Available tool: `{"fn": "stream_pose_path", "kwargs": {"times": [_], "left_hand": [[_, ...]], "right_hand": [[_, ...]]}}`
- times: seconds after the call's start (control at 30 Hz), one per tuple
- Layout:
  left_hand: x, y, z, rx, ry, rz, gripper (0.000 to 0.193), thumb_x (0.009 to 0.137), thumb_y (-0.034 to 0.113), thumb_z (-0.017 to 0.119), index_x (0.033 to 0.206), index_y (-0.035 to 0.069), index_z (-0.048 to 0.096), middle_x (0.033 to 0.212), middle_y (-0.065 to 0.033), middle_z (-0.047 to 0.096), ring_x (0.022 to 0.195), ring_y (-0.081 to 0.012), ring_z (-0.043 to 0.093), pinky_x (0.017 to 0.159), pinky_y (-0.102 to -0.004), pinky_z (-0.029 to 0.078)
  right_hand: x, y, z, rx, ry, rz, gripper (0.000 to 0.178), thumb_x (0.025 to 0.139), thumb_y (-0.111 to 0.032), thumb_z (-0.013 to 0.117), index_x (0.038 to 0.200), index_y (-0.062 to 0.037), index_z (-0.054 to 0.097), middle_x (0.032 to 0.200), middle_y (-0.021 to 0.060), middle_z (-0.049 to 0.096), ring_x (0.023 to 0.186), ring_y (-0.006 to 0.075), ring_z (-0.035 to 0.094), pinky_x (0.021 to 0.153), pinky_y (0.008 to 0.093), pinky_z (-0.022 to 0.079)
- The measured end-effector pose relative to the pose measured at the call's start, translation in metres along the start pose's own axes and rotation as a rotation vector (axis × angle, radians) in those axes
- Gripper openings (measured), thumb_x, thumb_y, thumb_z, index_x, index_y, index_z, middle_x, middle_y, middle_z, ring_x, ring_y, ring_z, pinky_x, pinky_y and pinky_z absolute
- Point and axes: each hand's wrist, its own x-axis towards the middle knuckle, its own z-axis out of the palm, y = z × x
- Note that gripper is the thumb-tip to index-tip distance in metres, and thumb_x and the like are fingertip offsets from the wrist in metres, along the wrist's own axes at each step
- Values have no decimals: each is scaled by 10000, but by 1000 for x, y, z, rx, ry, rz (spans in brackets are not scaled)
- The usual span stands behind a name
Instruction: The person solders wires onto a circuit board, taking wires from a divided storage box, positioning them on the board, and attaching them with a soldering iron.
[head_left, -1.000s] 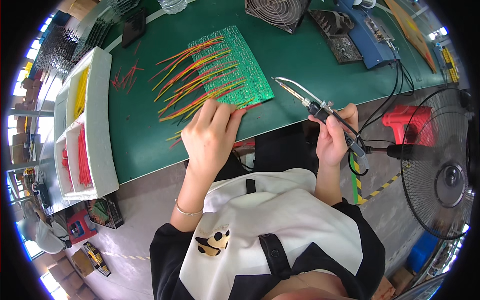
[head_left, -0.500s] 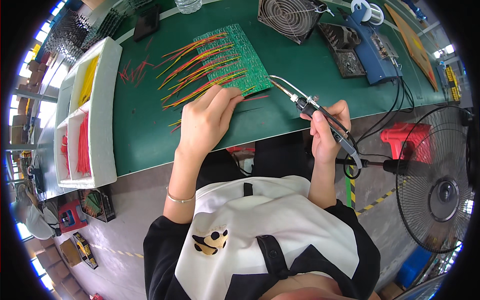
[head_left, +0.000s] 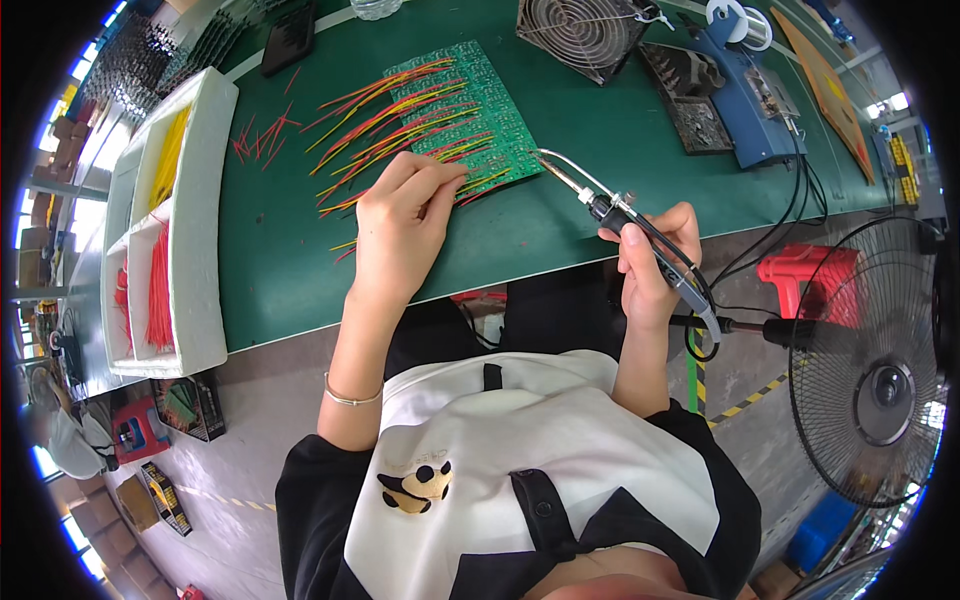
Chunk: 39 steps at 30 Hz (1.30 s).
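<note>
A green circuit board lies on the bench with rows of red and yellow wires attached, their loose ends fanning leftward. My left hand is at the board's near left corner, thumb and fingers pinched together. A red wire runs out from under its thumb along the near edge, beside a yellow one; the fingers partly hide both. My right hand grips a soldering iron that has a thin curved metal feed tube. The iron's tip points left, at the board's right edge; I cannot tell whether it touches.
A white foam box at left holds yellow and red wires in compartments. Loose red wire pieces lie beside it. Behind stand a black phone, a square fan and a blue soldering station with a solder spool.
My left hand has shifted slightly left and up. The red wire's end, earlier sticking out beyond the near edge, now lies along the board. The soldering iron has barely moved.
</note>
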Motion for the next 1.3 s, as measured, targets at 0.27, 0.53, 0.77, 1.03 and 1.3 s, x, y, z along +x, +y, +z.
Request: {"fn": "stream_pose_path", "kwargs": {"times": [0.27, 0.53, 0.77, 1.03, 1.3], "left_hand": [[-1, 2, -1, -3, -46, -89, 89, 767, -19, 653, 847, 14, 675, 775, -62, 587, 521, -130, 508, 480, -247, 410], [-1, 2, 0, 20, -61, -75, 97, 771, -37, 637, 848, 11, 672, 767, -54, 584, 544, -100, 503, 488, -221, 400], [0, 3, -1, 32, -62, -63, 93, 772, -37, 631, 841, 14, 666, 771, -65, 575, 515, -124, 502, 474, -245, 408], [-2, 0, 2, 76, -41, -13, 99, 771, -42, 622, 849, 13, 649, 793, -86, 559, 599, -210, 567, 525, -308, 457], [-1, -1, 1, 62, -38, -25, 91, 768, -43, 621, 841, 8, 641, 791, -92, 551, 608, -222, 572, 530, -309, 464]], "right_hand": [[1, 1, -1, -12, -29, -36, 243, 800, -31, 635, 780, -45, 393, 565, 65, 541, 475, 49, 499, 494, 181, 435], [0, 3, -3, -12, -54, -47, 250, 797, -38, 641, 784, -47, 391, 574, 62, 542, 477, 39, 471, 482, 176, 398], [0, 3, -2, -10, -74, -52, 247, 796, -41, 641, 784, -43, 394, 599, 72, 559, 499, 30, 455, 467, 167, 351], [1, 2, -2, -22, -99, -31, 243, 791, -21, 640, 782, -37, 398, 632, 87, 582, 501, 24, 451, 456, 161, 334], [1, 1, 8, -102, -79, 27, 242, 788, -34, 660, 783, -35, 418, 661, 94, 604, 547, 36, 530, 478, 156, 386]]}}
